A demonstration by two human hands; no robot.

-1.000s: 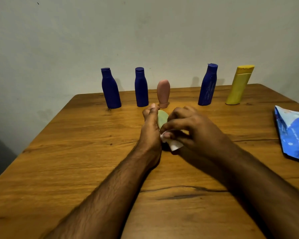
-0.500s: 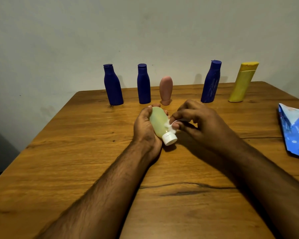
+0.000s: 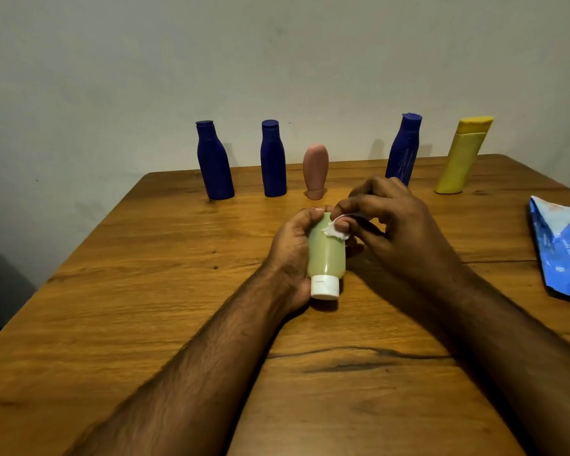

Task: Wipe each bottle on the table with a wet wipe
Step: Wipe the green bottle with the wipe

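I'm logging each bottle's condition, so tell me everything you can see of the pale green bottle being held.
The pale green bottle is small, of translucent-looking plastic with rounded shoulders and a white cap that looks shut. It is held off the table, cap toward the person. The left hand grips its left side, fingertips curled over the far end. The right hand pinches a crumpled white wet wipe against the bottle's upper far part. No label shows.
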